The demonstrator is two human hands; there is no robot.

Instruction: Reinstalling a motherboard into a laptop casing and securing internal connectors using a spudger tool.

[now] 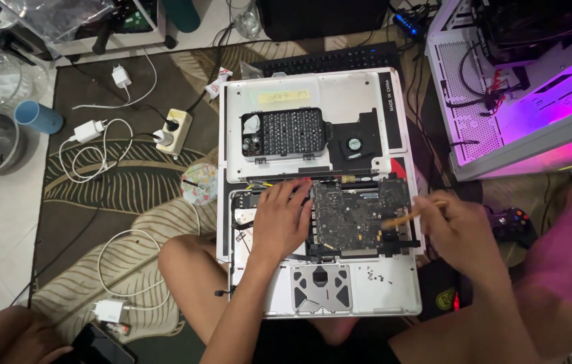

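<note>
the left hand (279,219) lies flat with its fingers spread on the open laptop (320,296), holding nothing, just pressing down at the left edge of the dark circuit board (357,212); the right hand (461,232) is curled shut around a thin tan stick tool (404,217), and the tip of the tool touches the right side of the board, just left of that grip; the laptop rests on the person's lap, right under both hands.

how far along, as i judge it: the bottom cover (367,91) is already off and lies just past the fingertips; a few tiny screws (370,273) are out and sit loose near the right wrist, below the board; the board is not lifted out yet, so work on it is left.

counting: one laptop, one bottom cover, one circuit board, one stick tool, one black bit case (286,133) on the cover, one small fan (355,143) beside that case; the screws are too small to count well; far left of the left hand are three white chargers (88,130) and one power strip (173,131) on the rug.
</note>
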